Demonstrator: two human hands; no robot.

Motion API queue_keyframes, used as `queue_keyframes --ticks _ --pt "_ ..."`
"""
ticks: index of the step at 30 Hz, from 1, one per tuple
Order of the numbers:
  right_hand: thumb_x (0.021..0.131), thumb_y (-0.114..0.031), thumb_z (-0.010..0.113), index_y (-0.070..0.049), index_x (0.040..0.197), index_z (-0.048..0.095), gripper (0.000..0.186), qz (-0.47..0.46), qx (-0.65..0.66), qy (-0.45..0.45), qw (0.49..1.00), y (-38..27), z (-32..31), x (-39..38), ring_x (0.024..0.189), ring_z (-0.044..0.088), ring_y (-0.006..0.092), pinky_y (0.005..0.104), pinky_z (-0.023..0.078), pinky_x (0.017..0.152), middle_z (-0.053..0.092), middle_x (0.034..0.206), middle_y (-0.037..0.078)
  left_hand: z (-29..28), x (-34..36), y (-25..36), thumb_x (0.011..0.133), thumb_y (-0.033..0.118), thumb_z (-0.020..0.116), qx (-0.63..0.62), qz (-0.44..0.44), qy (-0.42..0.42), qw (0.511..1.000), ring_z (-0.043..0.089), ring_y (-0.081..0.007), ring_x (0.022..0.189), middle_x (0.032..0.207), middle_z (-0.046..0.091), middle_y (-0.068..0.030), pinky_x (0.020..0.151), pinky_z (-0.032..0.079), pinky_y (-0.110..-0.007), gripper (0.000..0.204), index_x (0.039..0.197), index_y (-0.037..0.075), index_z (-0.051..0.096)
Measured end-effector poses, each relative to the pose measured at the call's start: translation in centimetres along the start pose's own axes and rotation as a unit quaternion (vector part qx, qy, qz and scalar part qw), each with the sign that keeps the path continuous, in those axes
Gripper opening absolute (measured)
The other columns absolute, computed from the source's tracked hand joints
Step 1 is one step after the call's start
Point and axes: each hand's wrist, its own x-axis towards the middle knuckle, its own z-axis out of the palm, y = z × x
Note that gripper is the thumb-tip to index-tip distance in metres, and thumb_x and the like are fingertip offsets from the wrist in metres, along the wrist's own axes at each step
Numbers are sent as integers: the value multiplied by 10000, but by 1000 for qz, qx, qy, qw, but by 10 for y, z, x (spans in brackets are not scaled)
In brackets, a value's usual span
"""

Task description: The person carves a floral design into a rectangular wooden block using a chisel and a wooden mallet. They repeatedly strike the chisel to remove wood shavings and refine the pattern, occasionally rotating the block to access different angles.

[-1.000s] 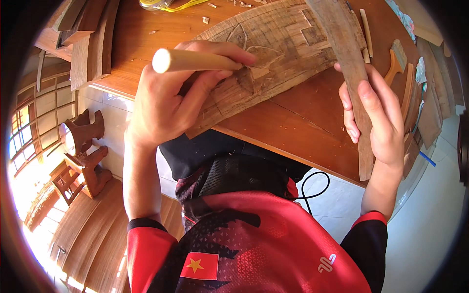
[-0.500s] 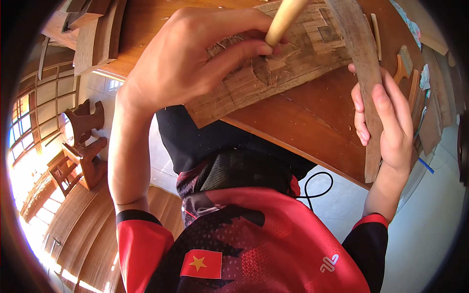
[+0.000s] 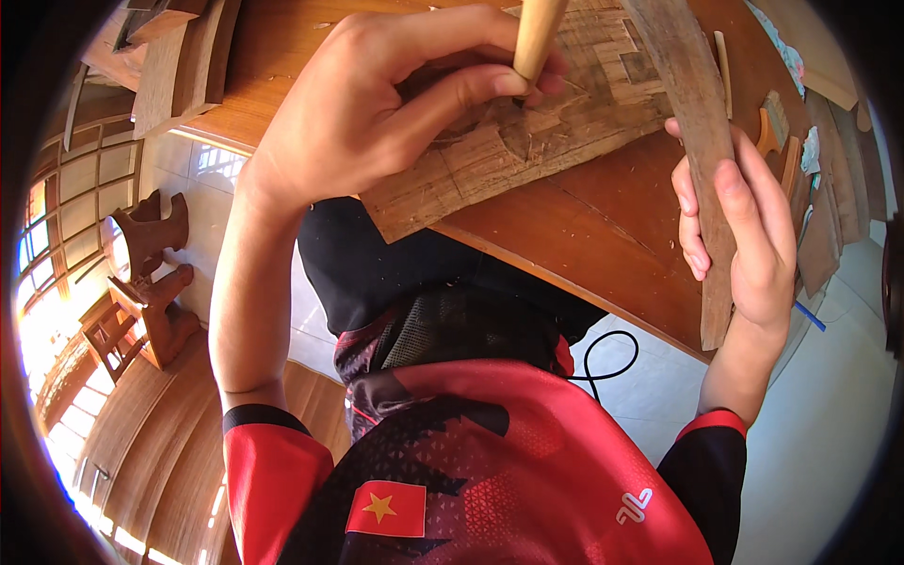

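Note:
My left hand (image 3: 377, 113) pinches a chisel (image 3: 539, 42) by its pale round wooden handle, above a carved wooden board (image 3: 443, 188). Fingers mostly hide the blade, which points down at the board's surface. Recesses and loose shavings mark the board, and its near left corner juts past the table edge. At the right, my right hand (image 3: 753, 226) is wrapped round a long, flat wooden bar (image 3: 702, 122). That bar slants up and away, close to the chisel's right, with a gap between them. Its far end runs out of view.
The brown table (image 3: 603, 235) carries the board. At its right lie a brush (image 3: 774, 122), a thin wooden stick (image 3: 723, 71) and several wood pieces. Thick wooden blocks (image 3: 193, 71) rest at the far left. Carved wooden furniture (image 3: 146, 311) stands on the floor at left; a black cord (image 3: 607, 353) loops below the table.
The chisel handle stands more upright, its upper part having swung left. My left fingers have shifted slightly with it. The bar in my right hand has hardly moved.

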Motion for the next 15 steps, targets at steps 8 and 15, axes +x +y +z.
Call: queue_keyframes --ticks 8,15 --pt "1113 -365 395 92 1422 471 557 -1 4 8 1000 -3 2 -2 486 431 60 211 360 437 523 860 61 1 3 -2 1009 -12 579 16 24 -7 1000 723 -208 1029 1105 742 -121 938 560 -311 124 1077 -49 676" --pt "1110 -350 396 96 1438 468 559 -20 -17 29 999 -12 6 -3 486 415 59 206 344 445 526 868 68 3 2 2 988 -13 603 63 13 6 998 736 -203 1000 1058 758 -105 911 569 -315 127 1074 -36 694"
